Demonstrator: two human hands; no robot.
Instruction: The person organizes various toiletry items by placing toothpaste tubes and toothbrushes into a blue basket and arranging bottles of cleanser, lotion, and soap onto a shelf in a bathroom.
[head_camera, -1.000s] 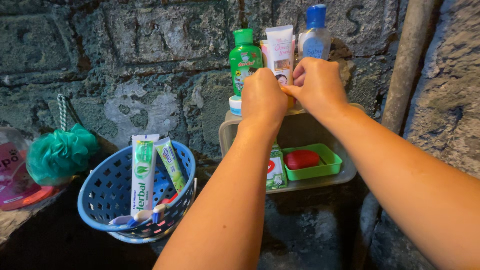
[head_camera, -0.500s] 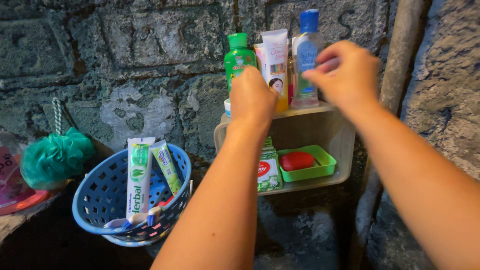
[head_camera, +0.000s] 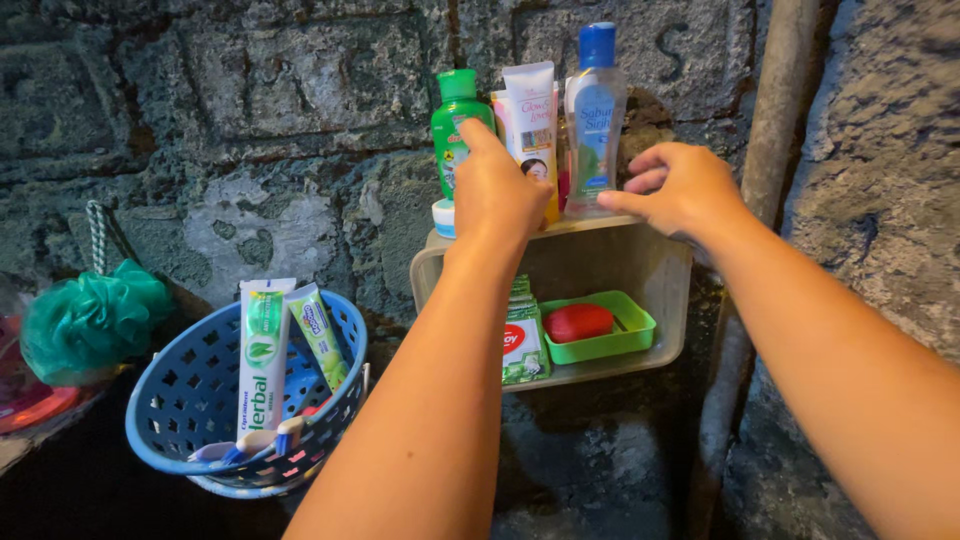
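At the far left we see a teal mesh bath sponge (head_camera: 88, 318) hanging by a cord against the rough grey block wall (head_camera: 250, 120). Next comes a round blue perforated plastic basket (head_camera: 190, 400) holding two green-and-white toothpaste tubes (head_camera: 262, 350) standing upright and some toothbrushes lying across its front.

Our left hand (head_camera: 495, 195) reaches up to the top of a translucent beige plastic shelf box (head_camera: 665, 270); its fingers (head_camera: 478, 135) lie against the green plastic bottle with a green cap (head_camera: 452, 120), touching it rather than gripping, as far as we can tell. Just beside the bottle stand a white squeeze tube (head_camera: 530, 105) and a clear bottle with a blue cap (head_camera: 594, 110), all on the shelf top. A small white-and-blue jar (head_camera: 444, 215) peeks out below the hand.

Inside the box, green sachets (head_camera: 522, 345) stand beside a green soap dish (head_camera: 630, 330) with a red soap bar (head_camera: 578, 322).

Our right hand (head_camera: 680, 190) hovers relaxed and empty, its fingertips (head_camera: 612, 200) at the clear bottle's base. A grey pipe (head_camera: 765, 150) runs down the wall behind it.
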